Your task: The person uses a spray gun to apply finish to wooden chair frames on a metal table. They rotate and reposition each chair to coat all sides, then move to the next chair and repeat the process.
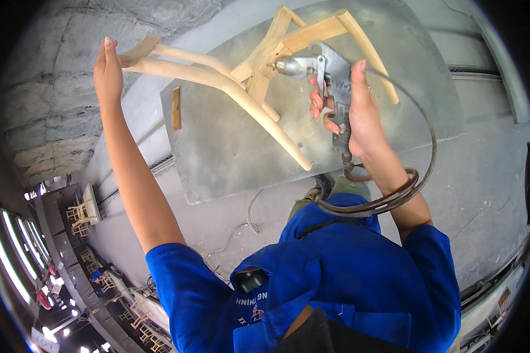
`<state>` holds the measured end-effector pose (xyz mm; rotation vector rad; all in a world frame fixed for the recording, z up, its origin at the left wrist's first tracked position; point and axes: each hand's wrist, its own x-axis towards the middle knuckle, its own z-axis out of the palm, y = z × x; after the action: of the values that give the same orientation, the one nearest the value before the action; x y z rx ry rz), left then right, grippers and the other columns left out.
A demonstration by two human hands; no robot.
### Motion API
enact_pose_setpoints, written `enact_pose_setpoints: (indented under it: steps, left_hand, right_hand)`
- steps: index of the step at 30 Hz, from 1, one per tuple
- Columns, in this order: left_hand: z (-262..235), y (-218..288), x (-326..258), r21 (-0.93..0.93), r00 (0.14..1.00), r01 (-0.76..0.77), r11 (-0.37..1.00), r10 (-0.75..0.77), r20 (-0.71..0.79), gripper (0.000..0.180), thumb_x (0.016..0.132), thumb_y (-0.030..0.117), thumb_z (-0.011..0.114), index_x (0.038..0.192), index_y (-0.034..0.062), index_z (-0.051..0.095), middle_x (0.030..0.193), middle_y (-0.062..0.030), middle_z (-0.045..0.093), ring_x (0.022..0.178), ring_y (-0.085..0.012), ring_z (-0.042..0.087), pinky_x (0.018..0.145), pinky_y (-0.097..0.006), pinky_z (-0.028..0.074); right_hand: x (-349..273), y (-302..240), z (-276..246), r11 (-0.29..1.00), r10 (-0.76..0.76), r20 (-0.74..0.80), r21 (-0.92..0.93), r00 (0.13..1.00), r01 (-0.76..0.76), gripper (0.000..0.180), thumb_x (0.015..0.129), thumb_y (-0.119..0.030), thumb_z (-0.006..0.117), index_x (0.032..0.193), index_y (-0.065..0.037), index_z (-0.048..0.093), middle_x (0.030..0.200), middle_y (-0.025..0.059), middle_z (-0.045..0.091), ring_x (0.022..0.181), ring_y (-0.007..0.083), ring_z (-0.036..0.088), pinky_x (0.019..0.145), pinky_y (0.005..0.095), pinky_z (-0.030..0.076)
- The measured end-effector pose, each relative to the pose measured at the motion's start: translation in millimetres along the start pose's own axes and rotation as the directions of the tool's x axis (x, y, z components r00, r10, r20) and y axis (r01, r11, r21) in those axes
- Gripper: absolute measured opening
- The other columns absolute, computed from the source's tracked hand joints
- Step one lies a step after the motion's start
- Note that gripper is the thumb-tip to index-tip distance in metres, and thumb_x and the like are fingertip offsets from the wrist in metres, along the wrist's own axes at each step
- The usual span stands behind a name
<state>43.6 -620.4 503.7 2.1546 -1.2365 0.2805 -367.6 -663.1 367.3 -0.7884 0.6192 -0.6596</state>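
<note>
A pale wooden chair frame [224,82] lies tipped over on a grey board, its legs pointing toward me and to the right. At the upper left my left hand [108,70] is closed around the end of the frame's curved top piece. My right hand [362,112] grips a metal spray gun [337,79] by its handle, the fingers near the trigger. The gun's nozzle points left toward the middle joints of the chair frame, a little nearer to me than the wood. From the handle's bottom runs a hose [415,185], looping around my right forearm.
The large grey board [218,170] under the chair frame carries a small wooden strip [176,108] near its left edge. A thin cable [252,217] lies on the floor. Several wooden chairs [82,216] stand far left, below bright lamps. A grey block wall [53,88] rises at upper left.
</note>
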Motion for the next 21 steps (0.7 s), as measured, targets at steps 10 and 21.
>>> enact_pose_setpoints:
  steps: [10, 21]
  left_hand:
    - [35, -57, 27, 0.310, 0.970, -0.175, 0.935, 0.218, -0.109, 0.080, 0.095, 0.067, 0.049, 0.132, -0.0024, 0.063, 0.127, -0.0243, 0.065, 0.125, -0.0410, 0.054, 0.107, -0.046, 0.040]
    - [58, -86, 31, 0.448, 0.965, -0.127, 0.885, 0.215, -0.150, 0.064, 0.088, 0.070, 0.059, 0.119, 0.0164, 0.076, 0.121, -0.0114, 0.070, 0.120, -0.0322, 0.053, 0.106, -0.045, 0.039]
  right_hand:
    - [-77, 91, -111, 0.885, 0.466, -0.330, 0.153, 0.821, -0.440, 0.074, 0.098, -0.075, 0.032, 0.100, -0.005, 0.057, 0.067, 0.0027, 0.056, 0.059, 0.0135, 0.059, 0.039, 0.0221, 0.030]
    - [-57, 150, -165, 0.813, 0.467, -0.476, -0.100, 0.745, -0.573, 0.033, 0.094, -0.045, 0.064, 0.090, -0.012, 0.061, 0.068, -0.0004, 0.059, 0.058, 0.0105, 0.058, 0.043, 0.0247, 0.033]
